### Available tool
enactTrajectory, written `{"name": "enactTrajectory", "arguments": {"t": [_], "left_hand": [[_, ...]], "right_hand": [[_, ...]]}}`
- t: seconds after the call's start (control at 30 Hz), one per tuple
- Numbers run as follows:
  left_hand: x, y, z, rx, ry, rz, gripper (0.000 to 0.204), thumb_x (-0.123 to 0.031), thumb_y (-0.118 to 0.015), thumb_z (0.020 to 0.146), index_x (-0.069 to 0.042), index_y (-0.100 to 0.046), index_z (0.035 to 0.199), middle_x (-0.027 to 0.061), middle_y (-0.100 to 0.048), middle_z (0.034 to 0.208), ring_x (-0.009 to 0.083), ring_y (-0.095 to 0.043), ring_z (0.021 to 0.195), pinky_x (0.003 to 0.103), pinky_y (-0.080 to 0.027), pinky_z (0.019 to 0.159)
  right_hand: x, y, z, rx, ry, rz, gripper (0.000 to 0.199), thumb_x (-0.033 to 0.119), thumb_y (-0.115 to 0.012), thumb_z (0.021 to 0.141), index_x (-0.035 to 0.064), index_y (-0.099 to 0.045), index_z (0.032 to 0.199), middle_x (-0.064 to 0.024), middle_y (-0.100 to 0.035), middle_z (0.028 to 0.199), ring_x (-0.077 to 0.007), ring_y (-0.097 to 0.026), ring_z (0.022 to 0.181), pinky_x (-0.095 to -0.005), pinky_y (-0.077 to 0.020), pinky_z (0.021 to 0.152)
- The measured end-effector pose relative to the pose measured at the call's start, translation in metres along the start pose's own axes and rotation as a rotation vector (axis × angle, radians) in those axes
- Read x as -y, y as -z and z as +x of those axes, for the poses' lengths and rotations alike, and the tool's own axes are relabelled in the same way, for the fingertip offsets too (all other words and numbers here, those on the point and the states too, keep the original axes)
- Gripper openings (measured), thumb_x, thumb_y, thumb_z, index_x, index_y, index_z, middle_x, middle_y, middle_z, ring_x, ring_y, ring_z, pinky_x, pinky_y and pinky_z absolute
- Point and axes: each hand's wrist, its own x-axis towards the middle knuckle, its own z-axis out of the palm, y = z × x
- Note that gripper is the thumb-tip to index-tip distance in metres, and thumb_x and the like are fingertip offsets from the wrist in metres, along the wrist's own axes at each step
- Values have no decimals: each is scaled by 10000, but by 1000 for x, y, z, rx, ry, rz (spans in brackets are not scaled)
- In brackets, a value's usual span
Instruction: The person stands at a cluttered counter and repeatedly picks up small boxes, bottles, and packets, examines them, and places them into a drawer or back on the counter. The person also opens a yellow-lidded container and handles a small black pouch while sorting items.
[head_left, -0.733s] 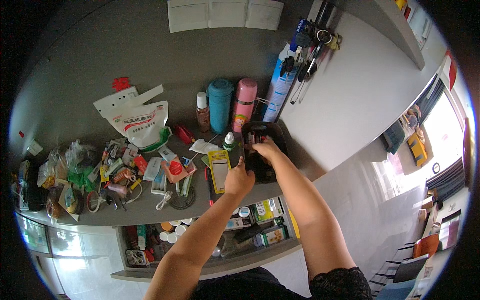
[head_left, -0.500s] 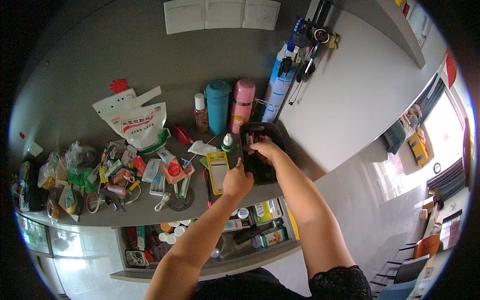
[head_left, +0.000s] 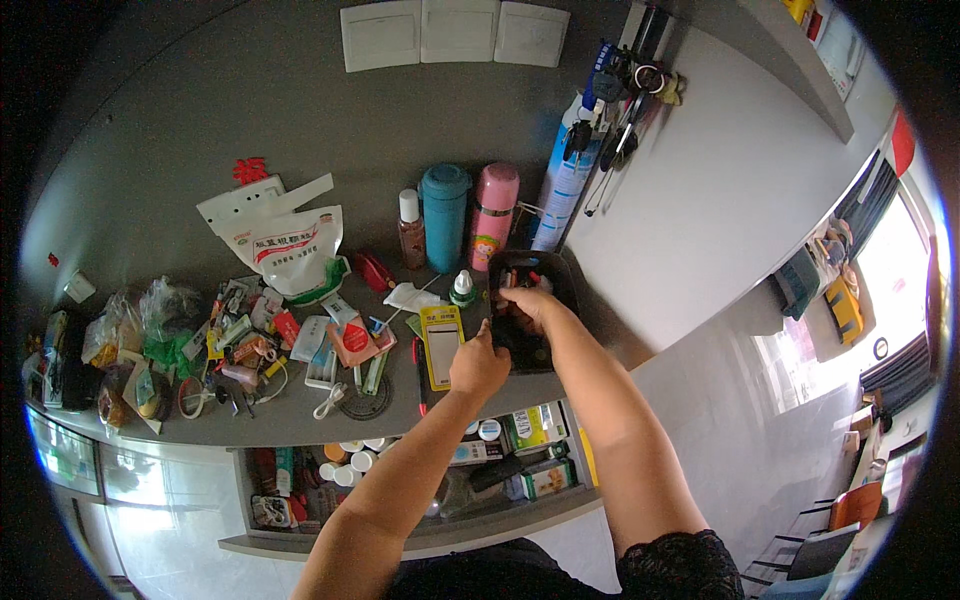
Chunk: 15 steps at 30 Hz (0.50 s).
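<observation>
The black container (head_left: 570, 290) stands on the right-hand part of the desk (head_left: 270, 425), in front of the pink flask (head_left: 494, 215). Our right hand (head_left: 535, 308) is the nearer one to its inside, reaching over the near part of the opening, so the container lies directly beneath those fingers, with small reddish items (head_left: 532, 281) just beyond them. The right fingers look bent and point leftward and down; their tips are hidden, so we cannot tell whether they have hold of anything. Our left hand (head_left: 478, 365) sits at the container's left side, one digit raised by the rim, the others curled; we cannot tell whether it grips the wall. The container's mouth points up toward us, and its long axis runs from the desk's front edge back toward the upright panel (head_left: 400, 130)
</observation>
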Motion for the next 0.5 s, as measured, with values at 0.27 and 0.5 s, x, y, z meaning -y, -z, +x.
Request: {"name": "enactTrajectory", "arguments": {"t": [0.27, 0.5], "left_hand": [[-4, 1, -1, -4, -12, -16, 597, -192, -489, 757, -14, -384, 1317, 250, -623, 876, 388, -613, 803, 456, -507, 710], [-2, 1, -3, -42, -6, 21, 594, -198, -491, 759, -24, -387, 1317, 257, -621, 875, 396, -611, 807, 457, -506, 710]], "right_hand": [[7, 8, -24, 152, -76, 68, 443, 384, -653, 737, 80, -615, 1057, -109, -622, 1006, -240, -575, 869, -356, -430, 773], [10, 3, -38, 238, 178, 121, 291, 272, -692, 710, 91, -644, 933, -58, -645, 859, -184, -589, 781, -318, -447, 733]]}}
